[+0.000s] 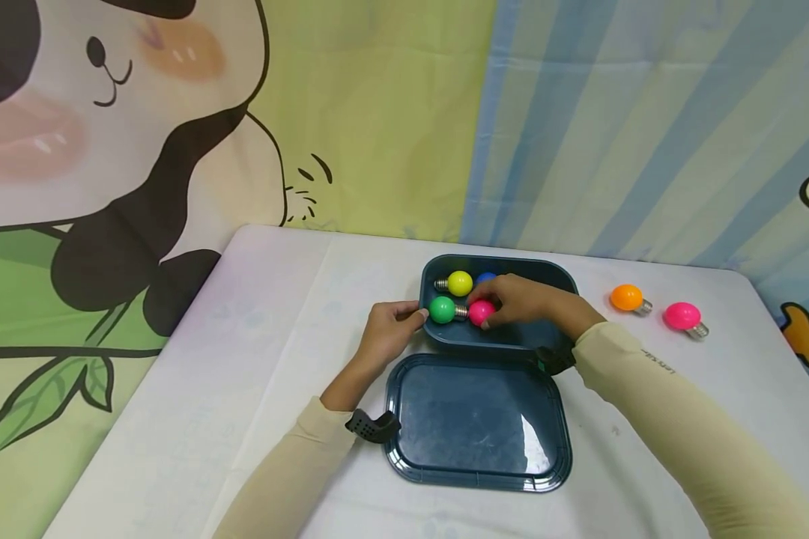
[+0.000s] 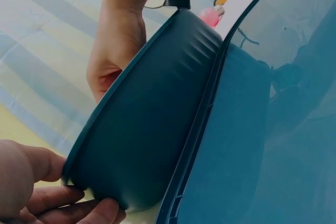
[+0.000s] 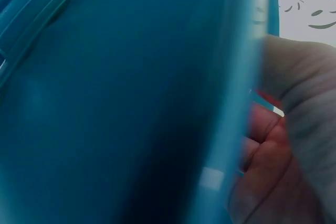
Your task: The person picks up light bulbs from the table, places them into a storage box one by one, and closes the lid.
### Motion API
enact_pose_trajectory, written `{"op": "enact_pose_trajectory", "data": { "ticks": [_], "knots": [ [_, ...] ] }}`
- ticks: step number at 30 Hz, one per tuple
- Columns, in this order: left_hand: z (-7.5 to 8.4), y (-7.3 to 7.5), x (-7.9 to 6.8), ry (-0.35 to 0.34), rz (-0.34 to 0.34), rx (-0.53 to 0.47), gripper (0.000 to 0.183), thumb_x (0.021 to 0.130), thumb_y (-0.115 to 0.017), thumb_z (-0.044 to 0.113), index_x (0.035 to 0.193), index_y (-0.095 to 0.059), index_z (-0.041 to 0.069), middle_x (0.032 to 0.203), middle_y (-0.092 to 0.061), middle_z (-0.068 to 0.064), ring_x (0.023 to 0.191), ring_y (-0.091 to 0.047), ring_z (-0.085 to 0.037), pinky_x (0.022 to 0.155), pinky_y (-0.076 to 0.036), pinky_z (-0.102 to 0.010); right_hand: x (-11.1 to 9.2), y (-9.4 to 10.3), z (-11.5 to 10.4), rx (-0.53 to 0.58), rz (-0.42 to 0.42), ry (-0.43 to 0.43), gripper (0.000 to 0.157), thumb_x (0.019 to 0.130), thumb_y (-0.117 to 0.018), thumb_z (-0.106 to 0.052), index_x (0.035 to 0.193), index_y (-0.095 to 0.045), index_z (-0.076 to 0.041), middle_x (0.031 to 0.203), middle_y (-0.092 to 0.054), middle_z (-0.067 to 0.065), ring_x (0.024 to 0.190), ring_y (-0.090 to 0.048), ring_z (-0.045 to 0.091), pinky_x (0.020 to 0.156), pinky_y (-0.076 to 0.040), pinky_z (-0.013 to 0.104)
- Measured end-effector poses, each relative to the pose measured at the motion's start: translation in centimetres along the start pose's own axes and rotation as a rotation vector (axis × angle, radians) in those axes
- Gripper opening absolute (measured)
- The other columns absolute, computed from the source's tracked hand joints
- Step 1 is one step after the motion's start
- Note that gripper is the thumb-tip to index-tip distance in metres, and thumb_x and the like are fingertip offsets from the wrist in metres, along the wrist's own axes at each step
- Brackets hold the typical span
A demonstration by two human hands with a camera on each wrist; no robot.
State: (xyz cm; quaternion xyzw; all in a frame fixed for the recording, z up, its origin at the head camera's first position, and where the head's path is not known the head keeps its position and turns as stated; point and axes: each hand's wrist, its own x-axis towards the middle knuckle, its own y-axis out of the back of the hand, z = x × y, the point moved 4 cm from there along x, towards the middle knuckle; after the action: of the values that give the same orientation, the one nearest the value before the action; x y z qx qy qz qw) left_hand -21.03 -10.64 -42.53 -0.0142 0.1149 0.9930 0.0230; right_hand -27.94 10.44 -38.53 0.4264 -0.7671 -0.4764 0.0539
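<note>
Patterned cloth (image 1: pixel 391 112) with a cartoon panda hangs behind a white worktop (image 1: pixel 276 314), beyond both hands. At its far side, the right hand (image 1: pixel 522 299) reaches into a dark blue box (image 1: pixel 499 340), its thumb and fingers narrowed round a pink bulb (image 1: pixel 481 312). Left of that bulb, the left hand (image 1: pixel 391 329) pinches the box's near-left corner. From the left wrist, fingers (image 2: pixel 107 211) show beneath that corner, a part hidden from the head view; the bulbs inside are screened there by the box wall. From the right wrist, the blurred wall fills most of the view, with only a trace of red between thumb and fingers.

Just left of the right hand sit a green bulb (image 1: pixel 443 309), a yellow bulb (image 1: pixel 460 283) and a blue bulb (image 1: pixel 485 278), the last partly covered by that hand. Nearer the person than both hands lies one lid (image 1: pixel 475 419). To the right hand's right rest an orange bulb (image 1: pixel 627 298) and a second pink bulb (image 1: pixel 683 316). Six bulbs are visible: four in the box, two outside.
</note>
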Motion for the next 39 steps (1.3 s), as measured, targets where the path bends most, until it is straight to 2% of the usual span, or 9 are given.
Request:
{"op": "enact_pose_trajectory", "data": {
  "ticks": [6,12,17,25,31,39],
  "knots": [
    [-0.1,-0.1,0.1,0.003,0.002,0.005,0.035,0.095,-0.063,0.017,0.12,-0.064,-0.007,0.108,-0.07,-0.014,0.097,-0.067,-0.02,0.082,-0.056,-0.031,-0.3,0.2,-0.1,0.006,0.013,0.009,0.048,0.086,-0.076,-0.016,0.129,-0.061,-0.003,0.118,-0.062,0.008,0.101,-0.057,0.023,0.092,-0.05,0.04],
    [-0.2,-0.1,0.1,0.01,0.002,0.003,0.036,0.095,-0.063,0.018,0.121,-0.064,-0.008,0.108,-0.07,-0.013,0.096,-0.067,-0.02,0.081,-0.056,-0.031,-1.0,0.6,-0.7,0.052,0.048,0.041,0.049,0.087,-0.074,-0.012,0.131,-0.058,0.0,0.127,-0.06,0.015,0.112,-0.059,0.031,0.096,-0.048,0.046],
    [-0.1,0.0,0.0,0.015,0.006,-0.001,0.037,0.095,-0.063,0.018,0.121,-0.064,-0.008,0.108,-0.07,-0.013,0.097,-0.067,-0.02,0.082,-0.056,-0.032,-1.7,0.8,-0.9,0.072,0.081,0.046,0.051,0.086,-0.075,-0.013,0.132,-0.057,0.001,0.129,-0.058,0.018,0.113,-0.059,0.034,0.096,-0.047,0.049],
    [-0.2,-0.1,0.0,0.044,0.01,-0.015,0.036,0.094,-0.063,0.019,0.121,-0.064,-0.006,0.106,-0.07,-0.012,0.097,-0.067,-0.019,0.08,-0.056,-0.031,-2.8,1.1,-0.2,0.112,0.117,0.043,0.052,0.087,-0.074,-0.015,0.133,-0.056,0.0,0.131,-0.058,0.018,0.115,-0.058,0.034,0.098,-0.046,0.049],
    [-0.2,-0.2,0.0,0.047,0.012,-0.008,0.036,0.094,-0.063,0.019,0.121,-0.064,-0.006,0.104,-0.071,-0.01,0.095,-0.067,-0.018,0.078,-0.056,-0.03,-4.0,1.7,0.8,0.134,0.191,0.042,0.051,0.088,-0.074,-0.017,0.134,-0.057,-0.002,0.129,-0.06,0.014,0.115,-0.058,0.03,0.097,-0.047,0.048],
    [-0.3,-0.2,-0.1,0.053,0.016,-0.003,0.037,0.094,-0.063,0.019,0.121,-0.064,-0.005,0.105,-0.07,-0.01,0.096,-0.067,-0.019,0.08,-0.056,-0.031,-5.4,1.7,1.9,0.207,0.235,0.048,0.049,0.09,-0.072,-0.018,0.132,-0.056,0.001,0.127,-0.06,0.019,0.117,-0.057,0.033,0.098,-0.046,0.05]
  ]
}}
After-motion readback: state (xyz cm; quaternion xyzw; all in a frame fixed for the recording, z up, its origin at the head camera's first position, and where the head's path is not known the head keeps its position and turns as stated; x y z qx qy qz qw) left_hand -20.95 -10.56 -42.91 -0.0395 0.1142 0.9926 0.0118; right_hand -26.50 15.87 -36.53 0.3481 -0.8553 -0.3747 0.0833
